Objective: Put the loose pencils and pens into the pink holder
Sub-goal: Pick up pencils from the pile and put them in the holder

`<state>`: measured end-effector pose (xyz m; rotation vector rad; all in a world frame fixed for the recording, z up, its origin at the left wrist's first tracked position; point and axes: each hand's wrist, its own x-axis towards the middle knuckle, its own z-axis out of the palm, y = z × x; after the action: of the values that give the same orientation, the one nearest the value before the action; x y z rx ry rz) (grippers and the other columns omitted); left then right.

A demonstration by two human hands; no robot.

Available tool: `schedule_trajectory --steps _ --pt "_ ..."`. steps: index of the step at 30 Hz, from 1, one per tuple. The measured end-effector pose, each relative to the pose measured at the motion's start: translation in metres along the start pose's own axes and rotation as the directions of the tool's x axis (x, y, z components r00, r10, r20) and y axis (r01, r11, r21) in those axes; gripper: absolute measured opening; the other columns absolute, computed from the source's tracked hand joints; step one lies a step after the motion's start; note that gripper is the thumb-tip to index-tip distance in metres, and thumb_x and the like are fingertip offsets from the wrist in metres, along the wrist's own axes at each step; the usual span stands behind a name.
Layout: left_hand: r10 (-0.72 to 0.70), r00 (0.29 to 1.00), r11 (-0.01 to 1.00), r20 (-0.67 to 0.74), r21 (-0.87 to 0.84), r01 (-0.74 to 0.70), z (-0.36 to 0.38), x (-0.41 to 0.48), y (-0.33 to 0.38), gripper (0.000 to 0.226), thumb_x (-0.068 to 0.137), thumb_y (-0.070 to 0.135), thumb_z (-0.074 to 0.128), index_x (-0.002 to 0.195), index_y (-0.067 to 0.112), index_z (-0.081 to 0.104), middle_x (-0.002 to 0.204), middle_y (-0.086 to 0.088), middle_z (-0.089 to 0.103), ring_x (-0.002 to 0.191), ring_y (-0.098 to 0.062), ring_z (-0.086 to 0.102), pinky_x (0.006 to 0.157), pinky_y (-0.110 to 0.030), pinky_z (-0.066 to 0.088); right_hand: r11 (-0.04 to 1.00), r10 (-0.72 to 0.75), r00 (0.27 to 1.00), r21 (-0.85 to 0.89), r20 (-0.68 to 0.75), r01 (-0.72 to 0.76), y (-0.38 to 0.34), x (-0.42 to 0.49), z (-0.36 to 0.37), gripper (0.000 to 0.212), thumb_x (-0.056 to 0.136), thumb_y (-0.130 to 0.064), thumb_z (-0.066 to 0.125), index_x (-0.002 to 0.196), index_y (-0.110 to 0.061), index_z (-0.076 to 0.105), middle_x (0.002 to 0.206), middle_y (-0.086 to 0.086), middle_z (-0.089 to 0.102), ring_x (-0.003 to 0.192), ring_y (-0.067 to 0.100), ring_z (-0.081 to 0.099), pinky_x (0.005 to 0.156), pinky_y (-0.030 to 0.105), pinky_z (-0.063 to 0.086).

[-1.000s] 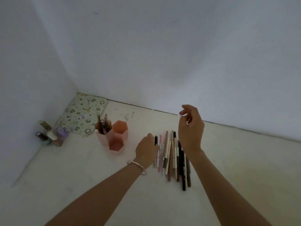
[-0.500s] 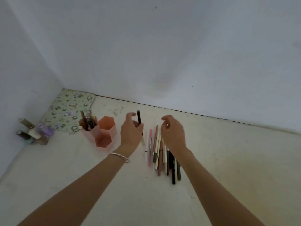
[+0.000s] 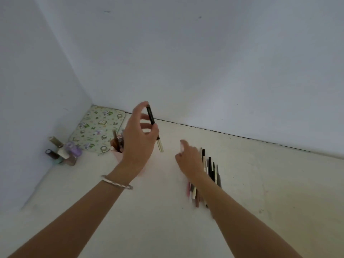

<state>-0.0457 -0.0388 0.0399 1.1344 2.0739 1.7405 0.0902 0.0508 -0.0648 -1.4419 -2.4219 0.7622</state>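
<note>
My left hand (image 3: 138, 138) holds a black and cream pen (image 3: 154, 127) nearly upright, raised above the pink holder (image 3: 119, 155), which it mostly hides. Several pens stand in the holder's left cell. A row of loose pens and pencils (image 3: 210, 174) lies on the white floor to the right. My right hand (image 3: 189, 161) rests over the left part of that row, fingers curled down onto it; whether it grips one is unclear.
A floral patterned pad (image 3: 96, 127) lies in the corner behind the holder. Several small bottles (image 3: 63, 151) stand against the left wall. White walls close in at the left and back.
My left hand lifted the black pen from the row and carried it left and up over the holder. My right hand dropped down onto the row of pens.
</note>
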Motion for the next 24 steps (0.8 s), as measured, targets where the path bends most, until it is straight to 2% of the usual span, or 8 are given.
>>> schedule_trajectory --steps 2,4,8,11,13,15,19,24 --pt "0.03 0.993 1.0 -0.116 -0.003 -0.031 -0.027 0.016 -0.002 0.056 0.086 0.007 0.064 0.128 0.037 0.046 0.095 0.014 0.06 0.079 -0.001 0.066 0.06 -0.011 0.054 0.981 0.016 0.985 0.192 -0.172 0.018 -0.016 0.008 -0.02 0.048 0.088 -0.015 0.052 0.133 -0.022 0.041 0.08 0.001 0.059 0.077 0.019 0.057 0.065 0.025 0.049" --pt "0.052 0.979 0.998 -0.198 0.046 -0.044 -0.052 0.028 -0.009 0.055 0.084 0.007 0.064 0.126 0.036 0.045 0.096 0.014 0.06 0.079 -0.002 0.066 0.061 -0.01 0.053 0.935 -0.02 0.938 0.326 -0.346 0.14 -0.035 0.015 -0.04 0.045 0.088 -0.017 0.056 0.128 -0.029 0.038 0.082 -0.007 0.058 0.077 0.013 0.056 0.061 0.01 0.041" --pt "0.095 0.976 0.966 -0.198 0.257 -0.042 -0.075 0.023 -0.034 0.052 0.084 0.007 0.065 0.125 0.03 0.044 0.101 0.006 0.062 0.08 -0.009 0.066 0.07 -0.023 0.056 0.844 -0.086 0.854 0.417 -0.513 0.336 -0.08 0.019 -0.064 0.046 0.09 -0.018 0.059 0.125 -0.034 0.035 0.079 -0.01 0.057 0.076 0.012 0.052 0.064 0.013 0.039" --pt "0.112 0.992 0.907 -0.063 0.413 -0.076 -0.077 0.007 -0.059 0.041 0.086 0.009 0.066 0.123 0.019 0.051 0.103 0.0 0.062 0.083 -0.012 0.062 0.074 -0.026 0.054 0.809 -0.137 0.839 0.429 -0.527 0.402 -0.105 0.016 -0.064 0.043 0.091 -0.02 0.06 0.125 -0.031 0.036 0.079 -0.01 0.058 0.073 0.009 0.05 0.067 0.018 0.042" --pt "0.145 0.989 0.848 0.004 0.514 -0.126 -0.078 -0.002 -0.069 0.022 0.086 0.011 0.066 0.108 0.013 0.061 0.101 -0.003 0.064 0.091 -0.02 0.061 0.079 -0.032 0.054 0.795 -0.154 0.842 0.442 -0.517 0.416 -0.115 0.012 -0.057 0.043 0.091 -0.02 0.06 0.124 -0.031 0.037 0.079 -0.011 0.059 0.075 0.005 0.052 0.071 0.017 0.043" --pt "0.219 0.976 0.816 -0.014 0.551 -0.175 -0.083 -0.005 -0.074 0.01 0.088 0.011 0.063 0.098 0.008 0.066 0.101 -0.007 0.065 0.097 -0.025 0.058 0.087 -0.032 0.05 0.787 -0.177 0.852 0.449 -0.493 0.423 -0.123 0.006 -0.048 0.043 0.091 -0.02 0.061 0.124 -0.032 0.036 0.08 -0.012 0.059 0.08 0.004 0.056 0.075 0.018 0.045" --pt "0.168 0.964 0.902 -0.208 0.427 -0.065 -0.1 0.002 -0.065 0.021 0.091 0.009 0.05 0.107 0.009 0.064 0.106 -0.002 0.061 0.1 -0.018 0.056 0.089 -0.026 0.044 0.808 -0.24 0.875 0.412 -0.422 0.42 -0.137 -0.003 -0.024 0.041 0.092 -0.023 0.061 0.122 -0.035 0.035 0.085 -0.012 0.062 0.09 0.016 0.061 0.079 0.031 0.052" --pt "0.15 0.958 0.952 -0.246 0.297 -0.073 -0.107 0.013 -0.048 0.024 0.093 0.005 0.048 0.111 0.014 0.062 0.107 0.007 0.056 0.089 -0.005 0.056 0.078 -0.007 0.045 0.843 -0.354 0.885 0.306 -0.301 0.442 -0.143 -0.014 0.008 0.032 0.094 -0.021 0.058 0.12 -0.027 0.042 0.097 0.0 0.065 0.095 0.019 0.06 0.083 0.038 0.053"
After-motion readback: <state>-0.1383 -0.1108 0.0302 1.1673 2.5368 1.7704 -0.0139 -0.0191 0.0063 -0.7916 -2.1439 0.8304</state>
